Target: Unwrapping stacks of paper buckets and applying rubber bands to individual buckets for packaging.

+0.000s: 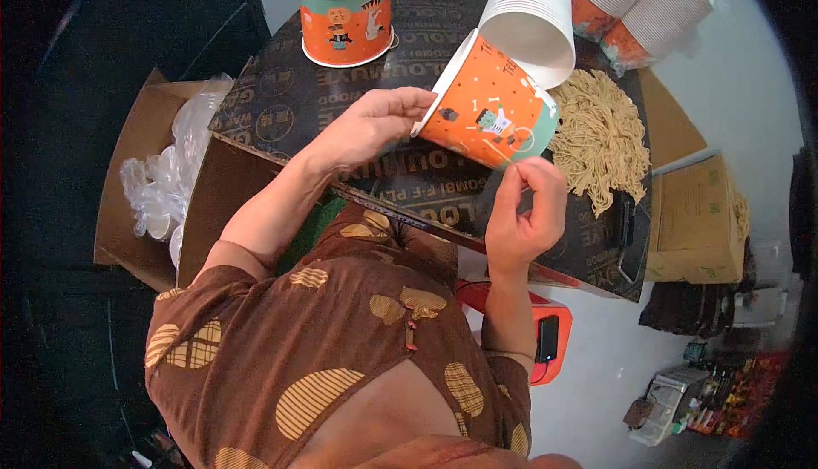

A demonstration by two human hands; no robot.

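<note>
An orange and green printed paper bucket (490, 111) is tilted on its side above the dark board. My left hand (375, 124) grips its white rim, with the thumb outside and some fingertips hidden inside the mouth. Close to the bucket's green bottom end, my right hand (530, 209) pinches a thin pale cord (498, 150) between thumb and forefinger. Part of that cord runs across the bucket's printed side. Just right of the bucket lies a heap of beige cords (601, 132).
A stack of nested white buckets (530, 9) lies behind the held one. Another bucket (348, 30) stands upside down at the far left of the dark board (281, 86). Wrapped stacks (656, 26) are at the far right. Cardboard boxes (694, 222) (128, 205) flank the board.
</note>
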